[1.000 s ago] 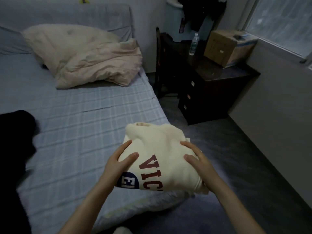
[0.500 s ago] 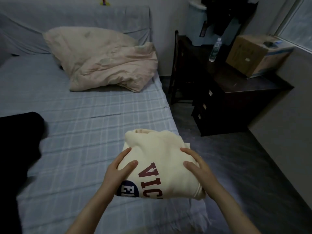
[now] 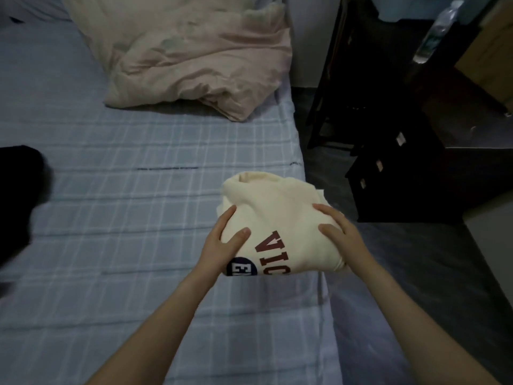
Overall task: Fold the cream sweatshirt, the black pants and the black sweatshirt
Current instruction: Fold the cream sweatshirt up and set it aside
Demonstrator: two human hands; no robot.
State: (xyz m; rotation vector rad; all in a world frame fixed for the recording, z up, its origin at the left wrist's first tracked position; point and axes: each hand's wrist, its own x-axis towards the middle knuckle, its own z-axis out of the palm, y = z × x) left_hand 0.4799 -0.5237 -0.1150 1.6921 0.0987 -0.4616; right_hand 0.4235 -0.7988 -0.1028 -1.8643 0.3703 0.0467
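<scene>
The cream sweatshirt (image 3: 280, 215), folded into a compact bundle with dark red letters and a navy badge on top, is at the right edge of the bed. My left hand (image 3: 222, 243) grips its left side, thumb on top. My right hand (image 3: 340, 234) grips its right side. A black garment (image 3: 16, 195) lies at the left edge of the view on the bed; which black piece it is I cannot tell.
The bed has a blue plaid sheet (image 3: 125, 218). A crumpled beige duvet (image 3: 194, 51) lies at the head end. Right of the bed stand a dark chair (image 3: 341, 79) and a dark drawer cabinet (image 3: 402, 168) with a water bottle (image 3: 435, 31). Grey floor runs alongside.
The view has tilted down and moved closer to the bed. My hands still hold the folded cream sweatshirt in the same grip, near the bed's right edge.
</scene>
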